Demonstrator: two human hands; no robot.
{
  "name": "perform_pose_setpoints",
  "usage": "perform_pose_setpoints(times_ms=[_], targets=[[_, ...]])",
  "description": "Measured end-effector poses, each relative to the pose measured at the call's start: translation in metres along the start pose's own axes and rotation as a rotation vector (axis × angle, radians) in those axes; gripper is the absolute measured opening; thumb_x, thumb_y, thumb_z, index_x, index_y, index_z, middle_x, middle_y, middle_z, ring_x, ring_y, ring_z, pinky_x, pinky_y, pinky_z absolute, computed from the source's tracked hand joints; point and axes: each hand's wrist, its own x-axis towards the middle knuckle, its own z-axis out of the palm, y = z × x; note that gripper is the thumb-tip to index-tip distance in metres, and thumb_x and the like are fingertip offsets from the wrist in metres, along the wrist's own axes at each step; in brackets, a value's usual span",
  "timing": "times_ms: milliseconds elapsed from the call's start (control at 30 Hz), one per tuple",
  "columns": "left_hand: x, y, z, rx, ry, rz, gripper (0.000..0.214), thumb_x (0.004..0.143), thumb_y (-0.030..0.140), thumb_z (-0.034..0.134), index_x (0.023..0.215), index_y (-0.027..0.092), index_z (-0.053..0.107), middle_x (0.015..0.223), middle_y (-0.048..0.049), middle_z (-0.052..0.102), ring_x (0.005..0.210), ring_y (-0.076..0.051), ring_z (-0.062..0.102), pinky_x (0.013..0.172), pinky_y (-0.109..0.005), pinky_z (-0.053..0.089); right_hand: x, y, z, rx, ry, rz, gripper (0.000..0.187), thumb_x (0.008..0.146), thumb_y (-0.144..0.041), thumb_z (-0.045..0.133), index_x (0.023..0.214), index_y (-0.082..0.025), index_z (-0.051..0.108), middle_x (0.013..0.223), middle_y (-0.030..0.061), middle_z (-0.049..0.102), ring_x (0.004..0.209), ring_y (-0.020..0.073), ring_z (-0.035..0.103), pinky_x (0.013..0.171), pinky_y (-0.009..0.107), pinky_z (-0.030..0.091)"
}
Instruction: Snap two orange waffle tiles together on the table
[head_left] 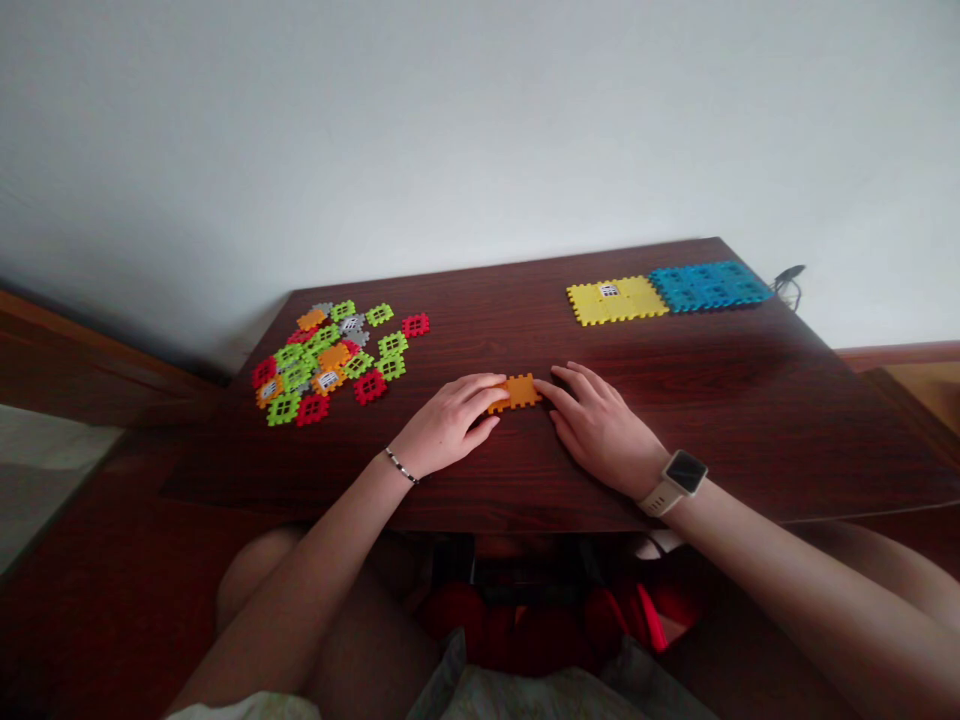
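Note:
An orange waffle-block piece (516,392) lies flat on the dark wooden table (637,370), between my hands. My left hand (450,420) grips its left end with the fingers curled against it. From the other side, my right hand (600,430) has its thumb and fingers on the right end. Whether the piece is one tile or two joined tiles is hidden by my fingers. A loose pile of green, red, orange and grey tiles (326,360) lies to the left of my left hand.
Joined yellow tiles (630,300) and joined blue tiles (709,287) form flat panels at the table's far right. A dark cable (787,280) lies behind the blue panel. The table's near edge (525,525) runs just below my wrists, with my legs and something red (525,620) beneath it.

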Motion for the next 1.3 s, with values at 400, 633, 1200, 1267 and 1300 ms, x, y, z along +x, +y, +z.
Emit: perform_pose_setpoints(times_ms=[400,633,1200,1267,1300], targets=[[-0.0003,-0.0001,0.0006,-0.002,0.009,0.0,0.037,0.105,0.017,0.061,0.14,0.025,0.058,0.154,-0.0095,0.06,0.145,-0.027,0.059,0.124,-0.053,0.051,-0.0005,0.0005,0.0008,0.001,0.015,-0.011,0.047,0.109,-0.025,0.042,0.154,-0.017,0.055,0.155,0.0198,0.055,0.152,0.0346,0.044,0.123,0.056,0.045],[-0.0002,-0.0002,0.0003,0.01,0.006,0.012,0.036,0.105,0.017,0.061,0.14,0.024,0.057,0.154,-0.0101,0.06,0.144,-0.027,0.059,0.123,-0.053,0.052,-0.0003,0.0004,0.0006,-0.01,0.009,-0.015,0.047,0.11,-0.024,0.043,0.155,-0.015,0.055,0.155,0.0199,0.055,0.152,0.0345,0.044,0.123,0.056,0.045],[-0.0004,-0.0006,0.0004,0.002,0.009,0.009,0.036,0.105,0.017,0.06,0.14,0.025,0.058,0.154,-0.0097,0.06,0.144,-0.027,0.059,0.124,-0.054,0.051,-0.0008,0.0006,0.0013,0.002,0.018,-0.013,0.048,0.11,-0.025,0.042,0.155,-0.018,0.054,0.155,0.0194,0.055,0.152,0.0341,0.045,0.123,0.057,0.046],[-0.0006,-0.0008,0.0005,0.007,0.006,0.008,0.036,0.105,0.017,0.06,0.14,0.025,0.057,0.154,-0.0098,0.06,0.145,-0.027,0.058,0.124,-0.053,0.051,-0.0007,0.0005,0.0013,-0.006,0.013,-0.014,0.048,0.11,-0.024,0.042,0.156,-0.017,0.053,0.155,0.0191,0.055,0.152,0.034,0.044,0.123,0.056,0.045],[-0.0006,-0.0007,0.0006,0.008,0.005,0.008,0.036,0.105,0.017,0.06,0.14,0.024,0.057,0.155,-0.0099,0.059,0.145,-0.027,0.058,0.124,-0.053,0.051,-0.0007,0.0005,0.0013,-0.007,0.013,-0.014,0.048,0.11,-0.024,0.042,0.156,-0.017,0.053,0.155,0.0189,0.055,0.153,0.0339,0.044,0.124,0.056,0.045]])
